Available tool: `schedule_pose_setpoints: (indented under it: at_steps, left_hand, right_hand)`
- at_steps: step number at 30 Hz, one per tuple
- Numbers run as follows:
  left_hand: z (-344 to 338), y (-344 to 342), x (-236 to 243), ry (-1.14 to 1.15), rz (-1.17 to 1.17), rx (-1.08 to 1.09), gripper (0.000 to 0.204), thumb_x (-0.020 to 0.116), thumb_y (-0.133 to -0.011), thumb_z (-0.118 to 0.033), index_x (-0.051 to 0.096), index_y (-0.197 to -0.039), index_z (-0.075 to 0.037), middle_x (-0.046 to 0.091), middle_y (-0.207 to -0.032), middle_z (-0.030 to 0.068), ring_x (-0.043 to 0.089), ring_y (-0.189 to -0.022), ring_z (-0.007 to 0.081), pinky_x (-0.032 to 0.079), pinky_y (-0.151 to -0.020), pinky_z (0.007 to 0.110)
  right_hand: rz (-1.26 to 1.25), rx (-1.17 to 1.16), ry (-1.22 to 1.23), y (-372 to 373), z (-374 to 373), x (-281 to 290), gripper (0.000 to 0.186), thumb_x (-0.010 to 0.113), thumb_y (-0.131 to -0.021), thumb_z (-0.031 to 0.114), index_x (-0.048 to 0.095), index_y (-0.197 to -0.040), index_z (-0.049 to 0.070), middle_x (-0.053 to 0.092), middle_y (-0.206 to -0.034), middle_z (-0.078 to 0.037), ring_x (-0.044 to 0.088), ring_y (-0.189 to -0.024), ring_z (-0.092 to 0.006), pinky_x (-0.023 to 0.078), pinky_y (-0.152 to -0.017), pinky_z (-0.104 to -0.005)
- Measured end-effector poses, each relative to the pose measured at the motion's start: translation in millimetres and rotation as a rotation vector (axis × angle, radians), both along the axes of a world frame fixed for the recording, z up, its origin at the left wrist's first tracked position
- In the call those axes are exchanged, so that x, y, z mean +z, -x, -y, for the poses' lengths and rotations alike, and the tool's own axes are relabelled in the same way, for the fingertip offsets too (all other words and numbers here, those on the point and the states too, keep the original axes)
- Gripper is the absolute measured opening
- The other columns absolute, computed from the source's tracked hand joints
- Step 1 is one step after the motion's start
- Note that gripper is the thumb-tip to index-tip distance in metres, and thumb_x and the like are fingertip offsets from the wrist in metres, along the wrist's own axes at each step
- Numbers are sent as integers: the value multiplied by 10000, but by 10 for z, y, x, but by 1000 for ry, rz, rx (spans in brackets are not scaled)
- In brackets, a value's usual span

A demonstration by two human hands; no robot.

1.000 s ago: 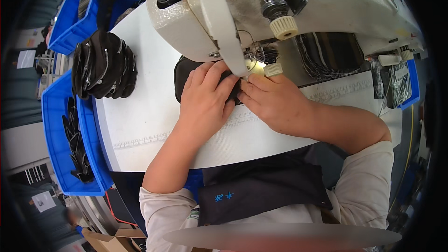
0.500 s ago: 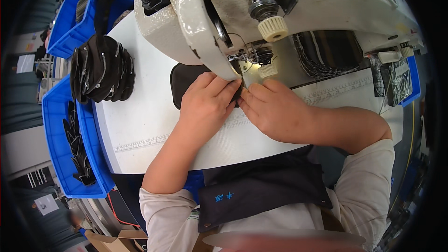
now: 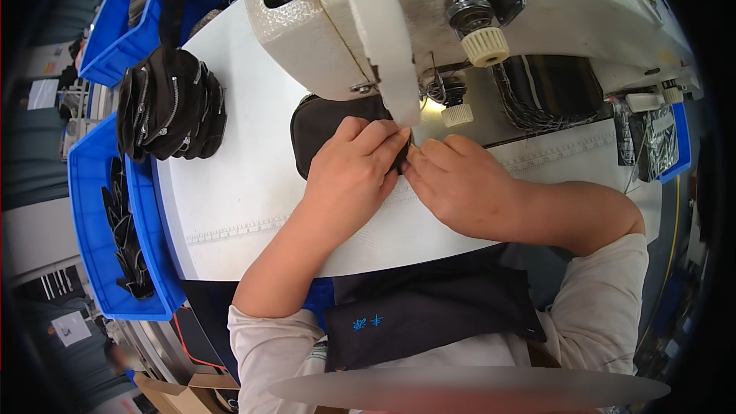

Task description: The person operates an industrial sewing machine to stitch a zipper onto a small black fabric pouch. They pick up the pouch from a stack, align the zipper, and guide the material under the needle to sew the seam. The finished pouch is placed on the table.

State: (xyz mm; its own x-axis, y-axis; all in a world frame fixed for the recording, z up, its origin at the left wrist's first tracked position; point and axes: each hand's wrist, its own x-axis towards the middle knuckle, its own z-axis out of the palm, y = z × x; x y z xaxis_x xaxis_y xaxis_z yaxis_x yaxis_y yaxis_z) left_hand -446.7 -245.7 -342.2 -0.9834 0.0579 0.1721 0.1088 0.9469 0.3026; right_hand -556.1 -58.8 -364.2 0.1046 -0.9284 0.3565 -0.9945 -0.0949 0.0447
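Under the head of a white sewing machine (image 3: 307, 46) lies a dark fabric piece (image 3: 326, 134) with rounded corners and what looks like a zip along its upper edge. My left hand (image 3: 356, 165) presses over its right part, fingers bunched and pinching the edge. Close beside it, my right hand (image 3: 452, 184) grips the same right edge between thumb and curled fingers. The two hands' fingertips nearly meet just below the machine's white arm cover, which hides the needle.
At the left stands a stack of dark zipped pieces (image 3: 170, 107). A blue bin (image 3: 92, 261) beside the table holds dark strips. Striped fabric pieces (image 3: 548, 92) lie under the machine arm at right. Measuring scales (image 3: 238, 230) run along the white table.
The fabric piece and both hands have shifted slightly to the right and down. The sewing machine appears farther right and higher in the picture, and its white cover has changed angle.
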Motion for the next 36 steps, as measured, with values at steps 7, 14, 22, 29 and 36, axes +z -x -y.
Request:
schedule_pose_setpoints:
  at_steps: [7,14,22,29,36]
  left_hand:
    - [30,55,-40,-21,-13,57,541,775,-756,-76,708,-1293,-88,683,-1297,10,639,-1106,267,535,-969,366]
    - [115,135,-88,-55,-67,52,488,777,-796,-108,714,-1279,-75,673,-1333,58,622,-1204,315,509,-1035,407]
    - [240,71,-41,-332,7,90,345,777,-869,-128,749,-1210,-81,636,-1232,88,619,-1149,322,514,-973,401]
    - [183,116,-71,-163,-95,68,296,740,-882,-32,750,-1172,-87,633,-1155,75,636,-1049,301,538,-842,396]
    - [209,121,-70,-93,-127,59,282,731,-870,-10,763,-1130,-114,648,-1114,56,646,-1016,287,547,-817,398]
  right_hand:
    - [10,-39,-2,66,37,16,247,668,-839,117,742,-1032,-17,685,-1004,-94,613,-947,-215,476,-733,-332]
    - [119,-98,35,158,118,-51,202,664,-854,113,727,-1008,-1,668,-962,-71,641,-912,-206,503,-756,-363]
    - [126,-112,68,168,102,-50,173,673,-849,112,724,-982,13,623,-887,-46,627,-868,-205,506,-725,-363]
    - [144,-124,19,159,81,-44,147,651,-912,115,727,-999,25,618,-810,-38,625,-800,-214,496,-699,-371]
    - [152,-125,-20,164,71,-11,187,634,-928,116,720,-1059,13,634,-808,-39,639,-808,-216,495,-705,-377]
